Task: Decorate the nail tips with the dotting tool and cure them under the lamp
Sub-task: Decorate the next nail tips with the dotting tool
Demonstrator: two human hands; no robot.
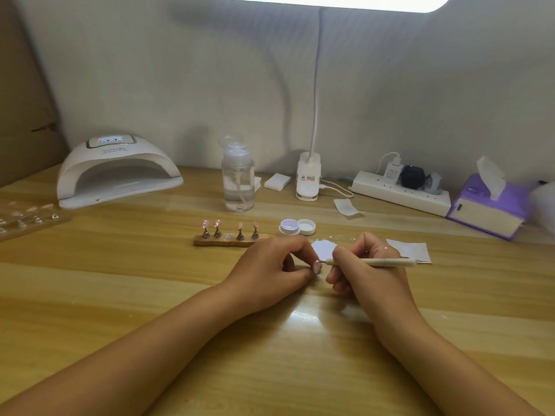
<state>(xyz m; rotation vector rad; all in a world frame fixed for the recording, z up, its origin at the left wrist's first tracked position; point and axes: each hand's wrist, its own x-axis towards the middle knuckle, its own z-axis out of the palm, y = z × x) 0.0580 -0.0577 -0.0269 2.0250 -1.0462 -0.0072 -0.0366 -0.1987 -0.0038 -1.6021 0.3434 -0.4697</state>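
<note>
My left hand pinches a small pink nail tip on its stand, low over the table. My right hand grips a pale dotting tool like a pen, its metal point touching the nail tip. Behind my left hand a wooden strip carries several pink nail tips on metal stands, with one slot bare. The white curing lamp stands at the back left, its opening facing me.
A small open white jar and its lid sit beside a white paint palette. A clear pump bottle, desk lamp base, power strip, purple tissue box and a tray of nail tips line the table.
</note>
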